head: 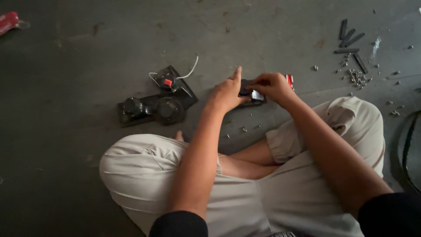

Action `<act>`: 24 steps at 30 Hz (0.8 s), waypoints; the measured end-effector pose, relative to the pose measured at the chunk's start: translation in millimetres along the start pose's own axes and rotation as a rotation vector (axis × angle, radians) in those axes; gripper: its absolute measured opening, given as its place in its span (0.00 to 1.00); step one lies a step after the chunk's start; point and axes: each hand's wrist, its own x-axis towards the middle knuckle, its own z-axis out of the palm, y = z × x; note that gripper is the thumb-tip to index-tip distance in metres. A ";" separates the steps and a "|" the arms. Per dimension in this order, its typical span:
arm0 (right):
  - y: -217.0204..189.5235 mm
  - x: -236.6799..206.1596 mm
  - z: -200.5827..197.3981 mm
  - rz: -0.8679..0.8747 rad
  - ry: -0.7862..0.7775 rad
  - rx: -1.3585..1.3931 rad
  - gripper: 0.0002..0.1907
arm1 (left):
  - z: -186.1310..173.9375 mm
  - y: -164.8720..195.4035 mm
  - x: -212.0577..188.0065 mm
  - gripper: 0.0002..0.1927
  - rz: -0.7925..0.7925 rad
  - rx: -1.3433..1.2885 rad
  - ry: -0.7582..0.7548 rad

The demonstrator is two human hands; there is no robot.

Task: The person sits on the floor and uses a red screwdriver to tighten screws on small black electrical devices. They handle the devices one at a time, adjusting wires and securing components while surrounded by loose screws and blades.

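The person sits cross-legged on the floor (66, 184) in light trousers (144, 175), both forearms reaching forward over the knees.

Left hand (226, 93): fingers curled, forefinger pointing away, thumb side pressed against a small black part (246, 87). Right hand (272, 86): fingers bent down onto the top of the same part, pinching it; something shiny shows just under the fingertips. The part sits low over the floor between the two hands, straight ahead of the crossed shins. A small red item (290, 79) shows just behind the right hand.

A few loose screws (243, 128) lie on the floor just short of the hands.

Left of the hands, well apart: a black assembly with round housings (153, 108), a red button (168, 82) and a white wire (192, 69).

Far right: a pile of screws (358, 78) and several black bars (349, 41). Far left corner: a red object (8, 21).
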 end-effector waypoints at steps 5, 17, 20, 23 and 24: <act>-6.0 0.4 1.7 -0.014 -0.026 0.112 0.10 | -0.9 0.1 0.0 0.60 0.024 -0.023 0.030; -6.9 6.9 -3.6 0.465 -0.066 0.485 0.10 | 0.1 0.4 0.3 0.60 0.051 -0.054 0.037; -3.7 8.1 -5.0 0.498 -0.063 0.552 0.10 | 1.3 -0.7 0.7 0.60 0.056 -0.065 0.042; -3.7 7.5 -5.6 0.479 -0.124 0.552 0.11 | 1.3 -0.7 1.1 0.59 0.070 -0.068 0.050; -4.3 6.9 -5.3 0.478 -0.119 0.550 0.11 | 1.3 -0.6 1.0 0.59 0.079 -0.067 0.059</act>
